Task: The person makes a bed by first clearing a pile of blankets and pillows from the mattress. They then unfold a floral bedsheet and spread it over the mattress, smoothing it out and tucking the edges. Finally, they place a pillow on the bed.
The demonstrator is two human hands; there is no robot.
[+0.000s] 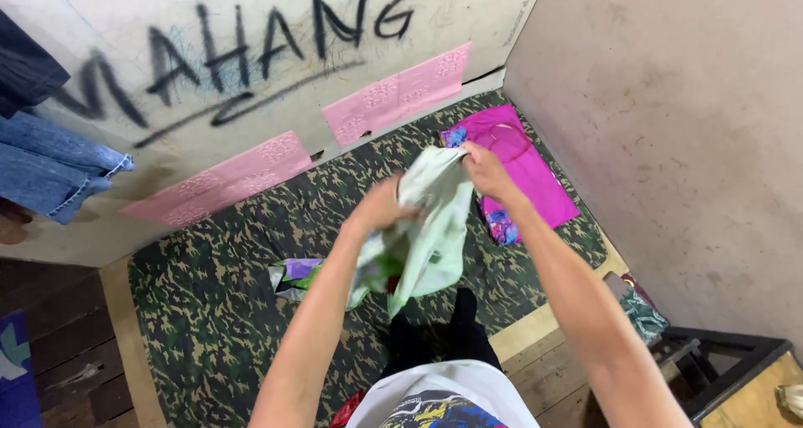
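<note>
I stand over a camouflage mat (217, 269) and hold up a pale green garment (431, 227) with both hands. My left hand (378, 206) grips its left side and my right hand (485, 170) pinches its top right edge. The cloth hangs down between my arms, with a green and purple part (293, 276) trailing toward the mat. A folded magenta garment (519, 164) lies on the mat just beyond my right hand.
Blue jeans (50, 164) hang at the left against the painted wall. Pink patterned panels (393, 97) line the wall's base. A plain wall (669, 127) closes the right side. A dark wooden stool (736, 369) and a patterned cloth (644, 311) sit at the lower right.
</note>
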